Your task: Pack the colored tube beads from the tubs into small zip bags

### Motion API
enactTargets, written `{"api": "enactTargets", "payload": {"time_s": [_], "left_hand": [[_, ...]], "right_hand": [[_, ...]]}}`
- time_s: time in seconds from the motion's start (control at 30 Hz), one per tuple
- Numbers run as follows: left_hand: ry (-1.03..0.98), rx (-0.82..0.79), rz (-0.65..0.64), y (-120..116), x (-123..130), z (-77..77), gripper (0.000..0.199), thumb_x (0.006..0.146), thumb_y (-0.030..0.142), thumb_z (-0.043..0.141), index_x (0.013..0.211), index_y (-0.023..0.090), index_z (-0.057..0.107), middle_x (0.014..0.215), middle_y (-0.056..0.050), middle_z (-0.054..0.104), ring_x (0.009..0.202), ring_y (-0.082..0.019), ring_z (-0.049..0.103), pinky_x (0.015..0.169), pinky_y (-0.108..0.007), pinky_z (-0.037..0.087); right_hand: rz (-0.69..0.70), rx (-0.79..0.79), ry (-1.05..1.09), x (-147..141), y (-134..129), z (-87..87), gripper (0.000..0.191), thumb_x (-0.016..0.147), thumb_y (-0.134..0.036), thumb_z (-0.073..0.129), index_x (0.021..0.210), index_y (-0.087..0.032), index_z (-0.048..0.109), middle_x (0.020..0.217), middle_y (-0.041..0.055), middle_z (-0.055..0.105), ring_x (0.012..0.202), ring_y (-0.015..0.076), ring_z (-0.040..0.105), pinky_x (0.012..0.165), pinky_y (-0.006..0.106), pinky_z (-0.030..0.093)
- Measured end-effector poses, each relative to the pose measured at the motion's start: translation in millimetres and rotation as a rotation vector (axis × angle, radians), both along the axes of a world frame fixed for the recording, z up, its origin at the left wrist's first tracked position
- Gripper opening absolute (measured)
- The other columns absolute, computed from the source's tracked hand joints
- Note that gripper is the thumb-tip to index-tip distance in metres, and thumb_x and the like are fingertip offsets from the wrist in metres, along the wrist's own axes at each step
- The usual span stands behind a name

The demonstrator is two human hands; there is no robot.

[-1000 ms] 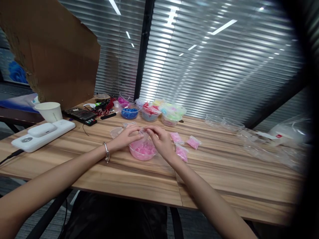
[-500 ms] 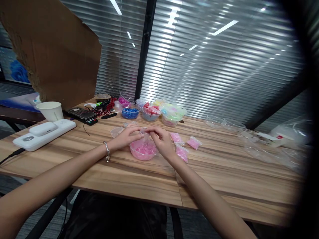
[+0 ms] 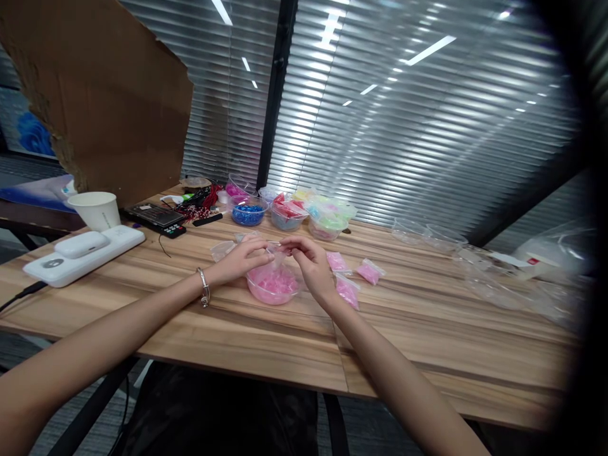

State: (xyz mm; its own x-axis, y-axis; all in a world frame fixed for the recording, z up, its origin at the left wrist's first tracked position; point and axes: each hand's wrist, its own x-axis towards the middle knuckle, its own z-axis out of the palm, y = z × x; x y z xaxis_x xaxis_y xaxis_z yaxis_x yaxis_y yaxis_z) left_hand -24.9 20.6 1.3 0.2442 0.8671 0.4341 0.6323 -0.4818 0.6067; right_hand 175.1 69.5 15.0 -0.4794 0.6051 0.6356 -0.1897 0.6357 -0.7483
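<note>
Wooden desk (image 3: 228,342) holds the pink-filled bowl (image 3: 273,292) midway between near and far edges; above the bowl's far rim my right fingers (image 3: 302,244) pinch a clear bag (image 3: 280,256), left fingers (image 3: 251,248) equally close, their hold unclear.

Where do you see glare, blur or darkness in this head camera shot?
Head view: bright streaks glare across the blinds; black swallows the right edge; clear plastic containers near it look hazy; pink pieces in the bowl lack crisp detail.
</note>
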Motion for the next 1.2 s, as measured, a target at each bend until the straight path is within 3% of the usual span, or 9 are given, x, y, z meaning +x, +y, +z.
{"api": "enactTargets", "payload": {"time_s": [0.43,1.0,1.2], "left_hand": [[0.022,0.016,0.003,-2.4,0.4,1.6,0.038,0.091,0.051,0.05,0.112,0.023,0.065,0.116,-0.004,0.062,0.118,-0.025,0.044,0.104,-0.039,0.032],[0.029,0.01,-0.001,-0.8,-1.8,0.4,0.039,0.091,0.053,0.049,0.107,0.021,0.065,0.117,-0.005,0.061,0.119,-0.025,0.044,0.108,-0.042,0.028],[0.021,0.01,0.0,-2.0,-1.0,1.2,0.038,0.091,0.054,0.049,0.103,0.022,0.066,0.115,-0.005,0.062,0.119,-0.025,0.043,0.108,-0.042,0.028]], "right_hand": [[0.012,0.019,0.041,-1.8,-1.3,-3.5,0.029,0.083,-0.008,0.05,0.098,-0.023,0.069,0.097,0.0032,0.071,0.093,0.0186,0.067,0.087,0.036,0.052],[0.07,0.072,0.025,-1.6,-0.5,-6.1,0.029,0.088,-0.011,0.051,0.11,-0.024,0.065,0.109,0.0046,0.068,0.103,0.0189,0.065,0.094,0.037,0.052],[0.143,0.015,0.044,0.4,-2.8,-4.0,0.032,0.087,-0.011,0.049,0.111,-0.025,0.064,0.112,0.0042,0.067,0.106,0.0195,0.064,0.097,0.04,0.051]]}}
